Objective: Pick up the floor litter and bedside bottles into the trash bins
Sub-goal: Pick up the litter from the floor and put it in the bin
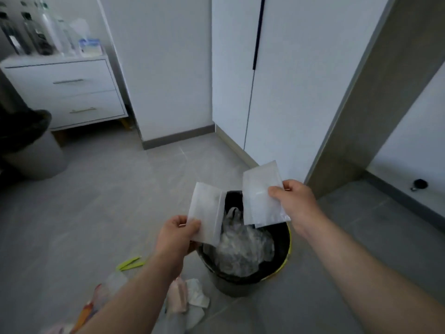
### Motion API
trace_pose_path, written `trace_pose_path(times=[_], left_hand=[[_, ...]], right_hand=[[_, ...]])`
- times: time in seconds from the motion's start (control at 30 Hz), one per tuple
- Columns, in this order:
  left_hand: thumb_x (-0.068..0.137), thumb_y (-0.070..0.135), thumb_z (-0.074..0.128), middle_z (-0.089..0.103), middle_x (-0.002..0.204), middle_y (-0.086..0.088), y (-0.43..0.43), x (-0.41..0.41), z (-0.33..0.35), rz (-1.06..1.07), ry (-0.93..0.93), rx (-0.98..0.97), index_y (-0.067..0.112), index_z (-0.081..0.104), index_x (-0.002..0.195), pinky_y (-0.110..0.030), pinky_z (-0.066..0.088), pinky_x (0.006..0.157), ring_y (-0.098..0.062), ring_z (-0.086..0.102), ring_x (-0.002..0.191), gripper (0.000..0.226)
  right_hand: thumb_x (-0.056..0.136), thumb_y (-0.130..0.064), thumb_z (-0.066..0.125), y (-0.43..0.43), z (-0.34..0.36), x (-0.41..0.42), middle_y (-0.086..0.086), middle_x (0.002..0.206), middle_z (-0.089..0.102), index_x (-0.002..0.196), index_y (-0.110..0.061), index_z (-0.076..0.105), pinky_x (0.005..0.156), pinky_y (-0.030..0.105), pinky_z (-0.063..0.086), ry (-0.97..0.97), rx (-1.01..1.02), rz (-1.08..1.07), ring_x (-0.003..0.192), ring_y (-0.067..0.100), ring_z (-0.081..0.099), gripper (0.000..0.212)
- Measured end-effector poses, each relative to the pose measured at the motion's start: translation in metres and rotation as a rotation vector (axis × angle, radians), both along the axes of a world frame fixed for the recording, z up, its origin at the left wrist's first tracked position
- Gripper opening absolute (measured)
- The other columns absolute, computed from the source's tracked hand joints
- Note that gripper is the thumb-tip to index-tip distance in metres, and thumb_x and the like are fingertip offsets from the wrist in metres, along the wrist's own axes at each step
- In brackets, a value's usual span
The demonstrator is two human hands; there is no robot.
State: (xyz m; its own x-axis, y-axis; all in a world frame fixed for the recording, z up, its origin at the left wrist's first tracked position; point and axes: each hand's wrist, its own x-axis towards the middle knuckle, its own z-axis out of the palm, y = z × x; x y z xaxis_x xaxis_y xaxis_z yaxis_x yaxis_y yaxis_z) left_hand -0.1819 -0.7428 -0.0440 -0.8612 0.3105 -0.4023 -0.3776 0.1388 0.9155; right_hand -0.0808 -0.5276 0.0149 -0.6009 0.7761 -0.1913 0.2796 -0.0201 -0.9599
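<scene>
Head view: both forearms are extended over the black bin [231, 285].
Left grip [177, 233]: one white packet [207, 213] is pinched above the bin rim.
Right grip [292, 201]: a second packet [260, 196] is pinched likewise.
Count: two packets; a second bin [36, 153] is seen far left.

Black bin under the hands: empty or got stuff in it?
Not empty: crumpled clear plastic fills much of the black bin, reaching about rim level. What lies beneath cannot be seen.

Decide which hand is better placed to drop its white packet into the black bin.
Probably the right hand: the right packet hangs over the bin opening, while the left hand holds the left packet seemingly across the near rim.
</scene>
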Motion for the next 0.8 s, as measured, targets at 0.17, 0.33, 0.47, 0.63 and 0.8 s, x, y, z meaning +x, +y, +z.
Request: trace_pose_path(times=[0.17, 0.33, 0.47, 0.63, 0.8], left_hand=[[0.088, 0.015, 0.06, 0.065, 0.068, -0.013, 0.056, 0.018, -0.029, -0.154, 0.211, -0.337, 0.002, 0.065, 0.077, -0.025, 0.048, 0.038, -0.015, 0.06, 0.044, 0.017], [0.088, 0.015, 0.057, 0.062, 0.102, -0.032, 0.081, 0.017, -0.041, -0.334, 0.264, -0.537, -0.004, 0.057, 0.079, -0.042, 0.058, 0.061, -0.037, 0.066, 0.068, 0.022], [0.088, 0.031, 0.058, 0.055, 0.131, -0.021, 0.073, 0.018, -0.034, -0.521, 0.433, -0.687, -0.001, 0.054, 0.12, -0.026, 0.041, 0.053, -0.014, 0.057, 0.068, 0.046], [0.086, 0.042, 0.058, 0.041, 0.146, -0.009, 0.024, 0.025, -0.027, -0.537, 0.711, -0.764, 0.013, 0.041, 0.139, -0.03, 0.031, 0.107, -0.022, 0.037, 0.134, 0.063], [0.073, 0.07, 0.057, -0.019, 0.159, -0.001, -0.008, 0.027, -0.051, -0.702, 0.641, -0.801, 0.014, -0.001, 0.152, -0.032, 0.005, 0.119, -0.015, -0.013, 0.147, 0.113]], right_hand=[[0.084, -0.007, 0.066, 0.033, -0.02, 0.016, 0.007, 0.084, 0.066, 0.082, -0.011, 0.063, 0.067, 0.034, 0.053, 0.021, -0.046, -0.103, 0.071, 0.019, 0.061, 0.006], [0.083, -0.01, 0.066, 0.045, -0.039, 0.021, 0.005, 0.081, 0.065, 0.078, -0.013, 0.063, 0.061, 0.029, 0.049, -0.019, -0.055, -0.121, 0.069, 0.018, 0.06, 0.007], [0.082, -0.009, 0.065, 0.04, -0.043, 0.016, 0.005, 0.08, 0.065, 0.076, -0.014, 0.062, 0.064, 0.031, 0.048, -0.048, -0.059, -0.094, 0.071, 0.02, 0.06, 0.008], [0.082, -0.009, 0.061, 0.024, -0.041, 0.015, 0.004, 0.081, 0.063, 0.077, -0.015, 0.062, 0.064, 0.029, 0.045, -0.105, 0.058, -0.009, 0.075, 0.022, 0.059, 0.008], [0.087, -0.025, 0.06, -0.016, -0.061, -0.001, 0.008, 0.095, 0.065, 0.106, -0.014, 0.066, 0.075, 0.036, 0.054, -0.251, 0.349, 0.277, 0.084, 0.019, 0.061, 0.023]])
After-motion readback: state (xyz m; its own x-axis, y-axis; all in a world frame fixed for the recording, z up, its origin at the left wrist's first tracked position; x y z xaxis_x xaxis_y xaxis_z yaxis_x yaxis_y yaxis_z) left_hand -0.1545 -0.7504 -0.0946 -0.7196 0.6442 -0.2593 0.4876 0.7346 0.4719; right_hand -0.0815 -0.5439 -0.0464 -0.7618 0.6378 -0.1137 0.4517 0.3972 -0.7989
